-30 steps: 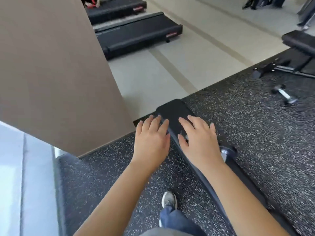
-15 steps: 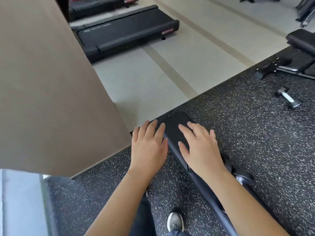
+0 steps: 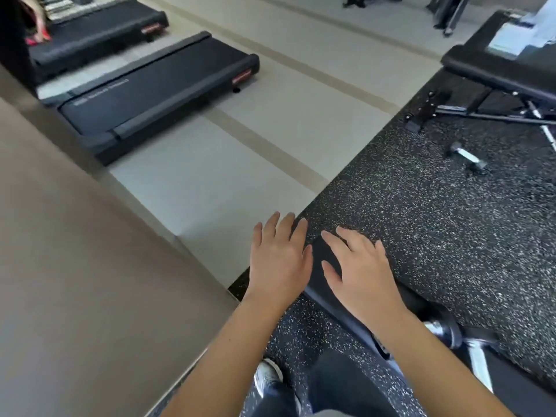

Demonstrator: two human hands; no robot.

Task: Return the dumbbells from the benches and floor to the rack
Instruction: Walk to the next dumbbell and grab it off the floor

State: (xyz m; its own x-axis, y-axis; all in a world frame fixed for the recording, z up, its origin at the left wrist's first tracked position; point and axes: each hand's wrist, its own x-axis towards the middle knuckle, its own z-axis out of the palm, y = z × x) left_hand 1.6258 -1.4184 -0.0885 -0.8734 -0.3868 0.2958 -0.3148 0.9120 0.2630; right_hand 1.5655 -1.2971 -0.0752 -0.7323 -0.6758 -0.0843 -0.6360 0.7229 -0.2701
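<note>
Speckled black rubber floor (image 3: 451,236) runs under both of my hands and meets pale flooring ahead of the left one. The left hand (image 3: 279,260) is open with straight fingers and holds nothing, hanging just left of the bench (image 3: 319,266). The right hand (image 3: 361,272) is just as flat and empty, spread over the bench's black pad; I cannot tell whether it presses down or only hovers. By my judgement the step is to pick the next dumbbell, and the closest one (image 3: 449,331) lies just behind the right wrist, to the right of that forearm, partly hidden by the arm. Whether it sits on the floor or against the bench frame I cannot tell. To do it well I would draw the right hand back, curl the fingers round the middle of the chrome handle so both heads balance, and lift it clear of the frame before turning away. The other dumbbell (image 3: 467,159) lies on the floor well ahead and to the right of the right hand, near the far bench (image 3: 496,73). Count: 2 dumbbells, 2 benches, 2 treadmills (image 3: 156,91) well ahead of the left hand, 2 hands, 1 shoe (image 3: 266,376). No rack is in view.
</note>
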